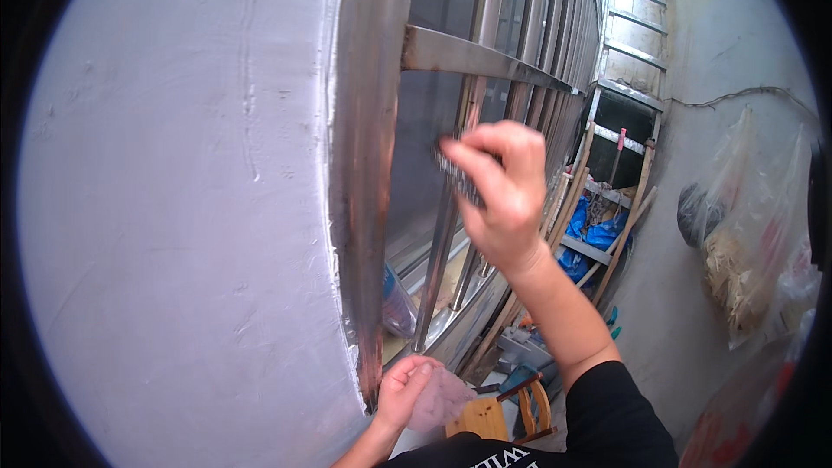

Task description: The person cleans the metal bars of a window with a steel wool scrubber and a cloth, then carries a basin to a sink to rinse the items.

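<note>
My right hand (pixel 504 195) is raised in front of the metal window bars (pixel 432 266), its fingers closed on a dark, glinting scouring pad (pixel 460 175) that is partly hidden and blurred. Lower down, my left hand (pixel 403 390) pinches a pinkish cloth (pixel 442 400) that hangs beside the bottom of the wide metal frame post (pixel 364 175). A flat metal crossbar (pixel 481 52) joins the upright bars above my right hand.
A pale plastered wall (pixel 175 208) fills the left side. Below stands a wooden chair (pixel 481 419). A metal ladder (pixel 634 52), wooden poles (pixel 624 240) and blue plastic sheeting (pixel 601 231) are farther back. Clear plastic bags (pixel 747 253) hang on the right wall.
</note>
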Available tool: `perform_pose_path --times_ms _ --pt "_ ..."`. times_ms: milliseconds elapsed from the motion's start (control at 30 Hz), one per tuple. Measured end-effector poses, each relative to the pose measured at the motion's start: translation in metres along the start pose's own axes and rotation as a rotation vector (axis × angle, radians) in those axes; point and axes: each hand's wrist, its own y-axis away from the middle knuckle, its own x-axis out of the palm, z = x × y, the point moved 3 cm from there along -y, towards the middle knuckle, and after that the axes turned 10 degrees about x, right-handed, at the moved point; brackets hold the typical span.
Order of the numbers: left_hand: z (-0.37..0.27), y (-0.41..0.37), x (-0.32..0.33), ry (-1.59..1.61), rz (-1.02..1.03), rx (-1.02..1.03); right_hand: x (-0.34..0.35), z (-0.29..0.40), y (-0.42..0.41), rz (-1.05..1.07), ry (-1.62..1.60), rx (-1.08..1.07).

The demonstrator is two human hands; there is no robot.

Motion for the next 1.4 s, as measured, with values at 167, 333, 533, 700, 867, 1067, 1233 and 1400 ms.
perform_pose_path --times_ms 167,333,533,700,867,1067,1233,1400 --pt "-0.012 0.005 -0.003 -0.001 -0.001 -0.002 0.009 0.013 0.041 0.027 -0.094 0.007" --pt "-0.008 0.003 0.0 0.009 0.003 -0.025 0.011 -0.012 -0.015 -0.163 -0.211 0.161" --pt "-0.01 0.006 -0.007 0.032 0.034 -0.038 0.013 0.003 0.035 -0.075 -0.228 0.137" --pt "-0.009 0.003 -0.001 0.013 0.044 -0.045 0.013 -0.02 -0.014 -0.218 -0.288 0.191" --pt "-0.012 0.005 -0.008 -0.054 0.028 -0.054 0.019 0.004 0.032 -0.16 -0.244 0.165" --pt "-0.008 0.001 -0.002 -0.038 0.063 -0.02 0.01 -0.008 -0.035 -0.262 -0.045 0.148" --pt "-0.014 0.004 -0.011 -0.026 0.029 -0.023 0.017 0.014 0.005 -0.151 -0.044 0.169" --pt "-0.007 0.002 -0.001 -0.029 0.065 -0.007 0.006 0.001 -0.039 -0.223 -0.004 0.18"
